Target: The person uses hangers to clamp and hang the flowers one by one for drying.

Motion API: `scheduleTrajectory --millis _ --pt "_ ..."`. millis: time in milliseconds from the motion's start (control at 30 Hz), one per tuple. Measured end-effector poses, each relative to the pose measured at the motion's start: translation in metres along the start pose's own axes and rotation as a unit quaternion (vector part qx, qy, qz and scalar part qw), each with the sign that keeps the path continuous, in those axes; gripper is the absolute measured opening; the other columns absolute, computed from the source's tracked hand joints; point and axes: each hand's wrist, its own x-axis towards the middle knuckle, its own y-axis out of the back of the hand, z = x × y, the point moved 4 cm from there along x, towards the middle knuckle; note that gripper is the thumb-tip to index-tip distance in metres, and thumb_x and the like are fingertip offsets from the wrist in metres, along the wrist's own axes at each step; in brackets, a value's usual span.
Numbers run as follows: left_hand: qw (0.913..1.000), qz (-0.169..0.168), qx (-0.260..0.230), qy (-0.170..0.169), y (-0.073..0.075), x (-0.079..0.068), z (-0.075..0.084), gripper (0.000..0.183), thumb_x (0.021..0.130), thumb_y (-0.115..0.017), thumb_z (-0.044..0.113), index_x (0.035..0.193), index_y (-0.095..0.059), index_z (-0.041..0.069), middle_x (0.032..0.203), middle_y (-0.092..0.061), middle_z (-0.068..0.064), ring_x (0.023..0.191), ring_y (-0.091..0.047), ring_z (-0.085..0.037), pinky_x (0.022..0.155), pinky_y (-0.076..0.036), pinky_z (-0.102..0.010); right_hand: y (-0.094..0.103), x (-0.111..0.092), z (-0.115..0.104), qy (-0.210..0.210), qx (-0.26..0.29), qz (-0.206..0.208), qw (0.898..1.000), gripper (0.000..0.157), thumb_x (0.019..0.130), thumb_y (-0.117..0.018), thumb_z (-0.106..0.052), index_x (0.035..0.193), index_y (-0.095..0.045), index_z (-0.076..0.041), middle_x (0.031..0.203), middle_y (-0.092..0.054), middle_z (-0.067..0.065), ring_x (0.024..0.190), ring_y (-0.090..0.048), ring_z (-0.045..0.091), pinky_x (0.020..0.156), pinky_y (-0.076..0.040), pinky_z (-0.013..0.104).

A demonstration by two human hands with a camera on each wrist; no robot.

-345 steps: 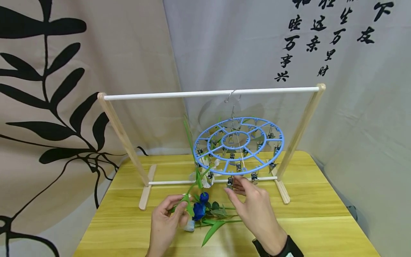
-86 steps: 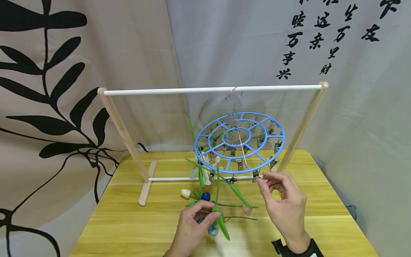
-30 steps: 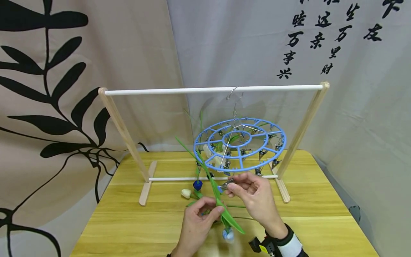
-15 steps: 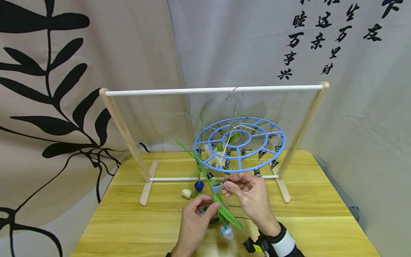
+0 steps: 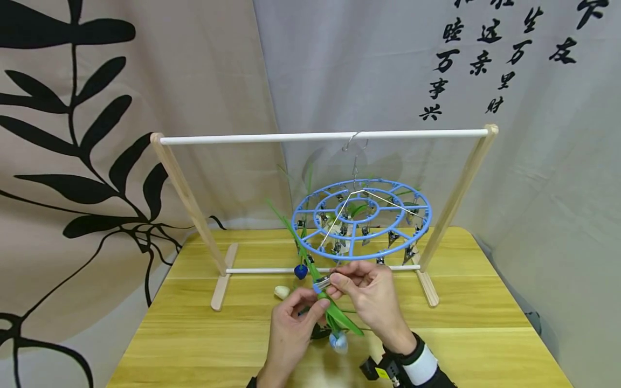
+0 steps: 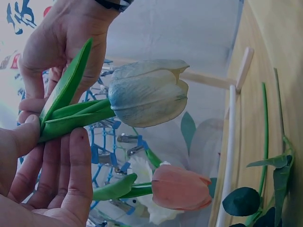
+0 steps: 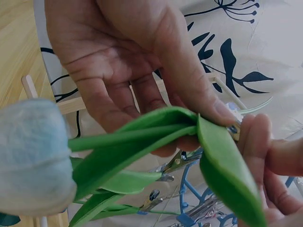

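My left hand [image 5: 293,323] pinches the green stem of a pale blue-and-white artificial tulip [image 6: 149,93], near its leaves. The flower head points down toward the table, and the stem rises to the rim of a round blue clip hanger [image 5: 361,257]. My right hand [image 5: 366,299] pinches a metal clip [image 5: 322,283] with a blue part, right at the stem above my left fingers. Whether the clip's jaws stand around the stem is hidden by fingers and leaf. In the right wrist view, a long leaf [image 7: 229,172] covers part of the right hand.
The hanger hooks over the white bar [image 5: 242,140] of a wooden stand. A blue flower [image 5: 301,271] and a pink tulip [image 6: 181,187] hang from it, among several metal clips. A white tulip [image 5: 281,292] and green stems lie on the wooden table [image 5: 194,345].
My right hand, near the hanger's right clips about three seconds ago, has brought a clip leftward to the stem. Both hands have shifted slightly left and up with the tulip; the hanger has turned.
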Motion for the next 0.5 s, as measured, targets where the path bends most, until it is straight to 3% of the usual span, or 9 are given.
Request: scheduleTrajectory --millis 500 --pt "0.9999 0.009 -0.004 -0.001 0.0026 0.0033 0.0014 0.010 0.104 -0.087 0.005 0.111 -0.080 0.001 0.110 -0.080 -0.009 0.093 -0.081 -0.013 0.077 -0.071 -0.027 -0.0051 0.0025 0.0024 -0.048 0.003 -0.009 0.999 0.021 0.105 -0.085 -0.001 0.118 -0.075 0.013 0.112 -0.085 0.031 0.080 -0.087 0.016 0.077 -0.075 0.038"
